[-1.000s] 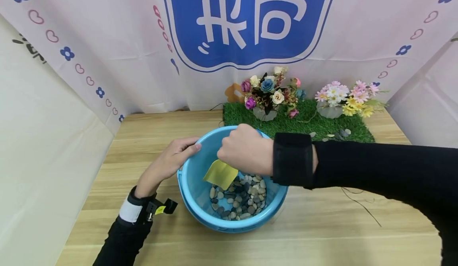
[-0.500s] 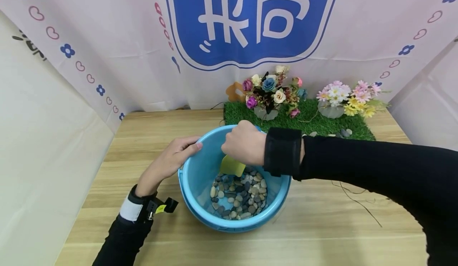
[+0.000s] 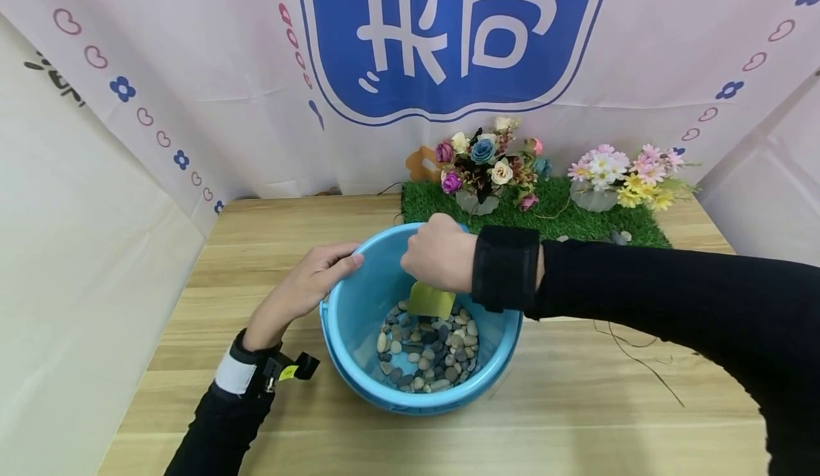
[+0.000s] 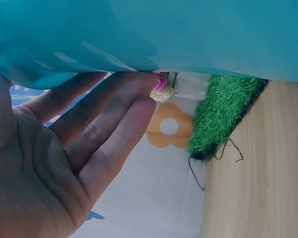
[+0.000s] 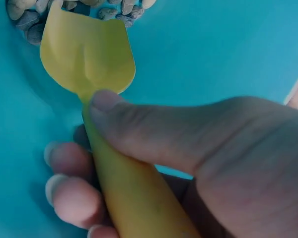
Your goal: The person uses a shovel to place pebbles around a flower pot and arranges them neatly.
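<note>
A light blue bucket [image 3: 423, 406] stands on the wooden table, with grey and tan pebbles [image 3: 442, 351] on its bottom. On the left rim, my left hand [image 3: 304, 284] holds the bucket, thumb over the edge. The left wrist view shows that hand's fingers [image 4: 114, 139] fairly straight against the outer wall. Over the bucket's back part, my right hand [image 3: 438, 252] grips a yellow hand shovel [image 5: 89, 54] by its handle, thumb lying along it. The shovel's blade [image 3: 431, 300] points down at the pebbles; no stones are seen on its visible face.
Behind the bucket lies a green turf mat [image 3: 551, 213] bearing a rose bouquet [image 3: 483, 156] and a pink and yellow bouquet [image 3: 624, 177], plus a few stones. Thin dark strands [image 3: 647, 366] lie at right. A printed cloth [image 3: 243, 106] hangs behind the table.
My right hand has shifted slightly, and the shovel's blade has swung right across the bucket, its tip now by the pebbles at the back. The left hand stays on the rim.
</note>
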`<act>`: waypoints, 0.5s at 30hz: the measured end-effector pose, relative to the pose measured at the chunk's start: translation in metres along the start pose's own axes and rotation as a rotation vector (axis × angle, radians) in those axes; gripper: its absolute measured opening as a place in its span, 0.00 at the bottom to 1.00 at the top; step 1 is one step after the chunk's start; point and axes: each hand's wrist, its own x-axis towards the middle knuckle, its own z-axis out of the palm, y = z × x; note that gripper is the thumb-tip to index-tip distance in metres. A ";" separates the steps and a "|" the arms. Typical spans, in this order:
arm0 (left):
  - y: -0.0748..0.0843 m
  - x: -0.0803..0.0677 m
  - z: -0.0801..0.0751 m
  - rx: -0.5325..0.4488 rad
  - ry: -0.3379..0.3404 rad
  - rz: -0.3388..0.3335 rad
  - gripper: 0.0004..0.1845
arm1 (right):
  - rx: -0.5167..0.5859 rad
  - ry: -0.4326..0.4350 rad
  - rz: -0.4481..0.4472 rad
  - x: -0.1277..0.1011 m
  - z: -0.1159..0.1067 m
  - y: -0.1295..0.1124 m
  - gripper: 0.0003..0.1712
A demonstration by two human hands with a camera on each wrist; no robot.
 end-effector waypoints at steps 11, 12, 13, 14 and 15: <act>0.000 0.000 0.000 0.002 0.000 0.000 0.18 | 0.102 -0.074 -0.111 0.003 0.001 0.003 0.24; 0.000 0.000 0.000 0.002 0.000 0.000 0.18 | 0.106 -0.073 -0.120 0.003 0.000 0.003 0.23; 0.000 0.000 0.000 0.001 0.001 0.001 0.18 | 0.107 -0.084 -0.121 0.003 -0.001 0.003 0.21; 0.000 0.000 0.000 -0.001 0.001 -0.001 0.18 | 0.111 -0.091 -0.126 0.003 -0.002 0.003 0.19; 0.000 0.000 0.000 -0.003 0.001 0.000 0.18 | 0.120 -0.106 -0.128 0.002 -0.003 0.002 0.16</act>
